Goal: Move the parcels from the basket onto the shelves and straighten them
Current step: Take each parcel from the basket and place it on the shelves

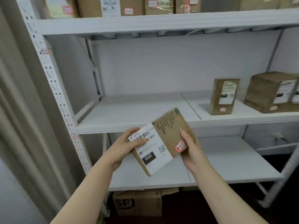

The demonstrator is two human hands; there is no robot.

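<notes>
I hold a small brown cardboard parcel (163, 139) tilted in the air in front of the middle shelf (129, 110). It carries a white shipping label with a barcode and a black "060" patch, plus a red sticker. My left hand (129, 146) grips its left end, thumb on the label. My right hand (191, 147) grips its right side. Two parcels stand on the middle shelf at the right: a narrow upright one (224, 96) and a wider box (271, 92). No basket is in view.
The white metal rack has an upright post (53, 88) at the left. Several boxes line the top shelf (145, 23). A lower shelf board (226, 167) lies behind my hands. An SF-marked carton (137, 202) sits below it. A curtain (19, 110) hangs at the left.
</notes>
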